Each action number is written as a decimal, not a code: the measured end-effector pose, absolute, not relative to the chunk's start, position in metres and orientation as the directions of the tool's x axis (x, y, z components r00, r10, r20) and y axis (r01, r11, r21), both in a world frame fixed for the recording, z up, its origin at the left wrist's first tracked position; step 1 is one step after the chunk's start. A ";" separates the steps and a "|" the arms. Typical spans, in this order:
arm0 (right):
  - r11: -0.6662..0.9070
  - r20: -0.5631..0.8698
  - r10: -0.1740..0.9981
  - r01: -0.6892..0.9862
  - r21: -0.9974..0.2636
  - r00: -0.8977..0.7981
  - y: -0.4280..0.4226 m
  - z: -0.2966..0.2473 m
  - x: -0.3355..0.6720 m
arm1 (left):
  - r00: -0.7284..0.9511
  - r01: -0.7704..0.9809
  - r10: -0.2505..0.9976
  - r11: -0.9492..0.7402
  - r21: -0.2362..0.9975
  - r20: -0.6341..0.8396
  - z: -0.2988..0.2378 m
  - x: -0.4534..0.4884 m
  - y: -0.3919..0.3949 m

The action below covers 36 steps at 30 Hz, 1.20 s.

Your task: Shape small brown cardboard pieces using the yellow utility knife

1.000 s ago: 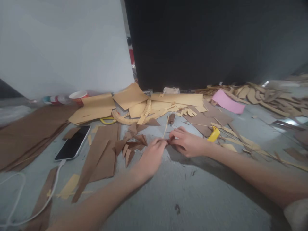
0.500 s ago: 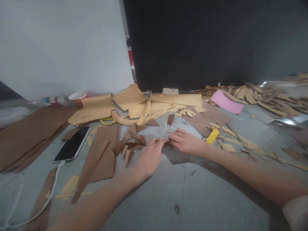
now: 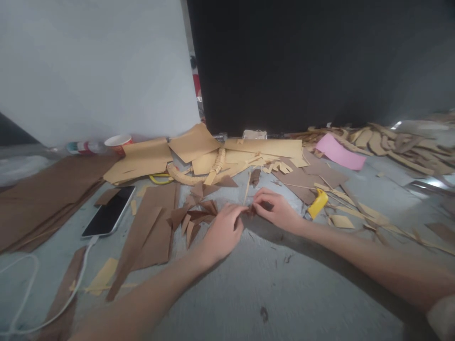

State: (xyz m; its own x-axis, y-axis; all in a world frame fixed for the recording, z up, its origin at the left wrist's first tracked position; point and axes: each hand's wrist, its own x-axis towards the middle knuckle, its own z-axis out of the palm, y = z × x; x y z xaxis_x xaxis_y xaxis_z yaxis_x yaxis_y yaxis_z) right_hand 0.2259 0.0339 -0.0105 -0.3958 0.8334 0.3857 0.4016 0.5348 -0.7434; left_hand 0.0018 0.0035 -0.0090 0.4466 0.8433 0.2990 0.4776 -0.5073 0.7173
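Since the earlier frame the right hand (image 3: 273,209) has arched its thumb and forefinger apart, near the left hand (image 3: 223,233) at a small brown scrap (image 3: 250,212) beside a tan strip (image 3: 246,188) on the grey tabletop (image 3: 284,289), either grip indeterminable, any lettering on the red cup (image 3: 121,150) and bottle label (image 3: 84,148) illegible.

No text can be read; the bottle label (image 3: 81,148) and red-and-white paper cup (image 3: 120,148), far left, are too blurred.
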 end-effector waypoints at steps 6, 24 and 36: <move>0.526 0.368 0.830 0.366 -0.768 -0.419 0.032 -0.011 0.224 | 0.456 0.485 0.846 -0.495 0.721 0.275 -0.004 0.002 0.002; 0.558 0.316 0.783 0.379 -0.739 -0.536 0.025 -0.011 0.223 | 0.400 0.451 0.901 -0.355 0.819 0.170 -0.006 -0.003 0.010; 0.491 0.246 0.816 0.403 -0.772 -0.522 0.027 -0.016 0.223 | 0.433 0.444 0.887 -0.366 0.818 0.162 0.002 -0.002 0.006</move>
State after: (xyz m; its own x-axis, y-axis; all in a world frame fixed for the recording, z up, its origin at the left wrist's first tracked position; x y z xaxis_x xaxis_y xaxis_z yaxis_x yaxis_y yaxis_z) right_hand 0.2234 0.0267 -0.0156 -0.5223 0.8164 0.2462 0.4034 0.4909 -0.7722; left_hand -0.0019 0.0062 0.0024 0.4334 0.8865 0.1619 0.4436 -0.3662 0.8180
